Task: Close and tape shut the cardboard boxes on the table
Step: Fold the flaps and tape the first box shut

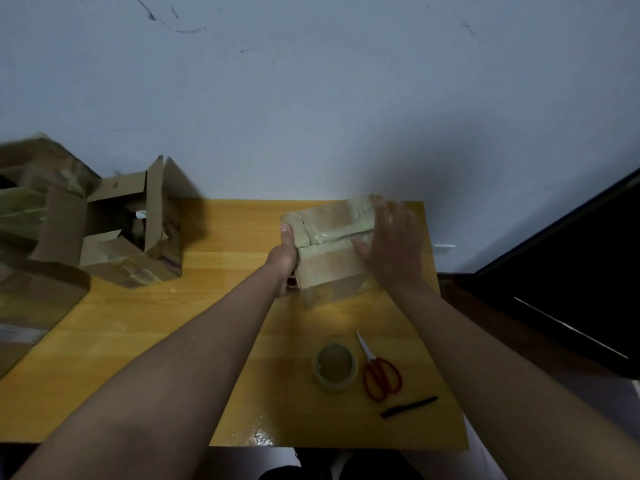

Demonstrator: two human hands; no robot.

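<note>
Head view: looks down on a yellow wooden table (pixel 145 358) set against a pale wall (pixel 311 98).
Taped box: a small cardboard box (pixel 332 258) stands on the far right part of the table, near the wall; its flaps are closed and clear tape runs along the top seam and over the left end.
Left hand: the left hand (pixel 285 258) grips the box's left end, thumb up on the top edge, the other fingers hidden behind the side, so I cannot tell how they lie.
Right hand: the right hand (pixel 389 240) lies flat on the right part of the box top, fingers extended and slightly spread, palm pressing down over the taped seam.
Tape roll: a roll of clear tape (pixel 335 366) lies flat on the table nearer the person than the box, well apart from it.
Scissors: red-handled scissors (pixel 377 370) lie just beside the roll on its right, blades pointing away from the person.
Pen: a black pen (pixel 408 407) lies near the scissors' handles, on the side nearer the person.
Open box: a second cardboard box (pixel 138 233) sits at the table's far left corner with its flaps standing open.
Other cardboard: more cardboard pieces (pixel 31 237) are piled at the left edge, blurred.
Right edge: a dark flat object (pixel 588 271) fills the right side beyond the table.
</note>
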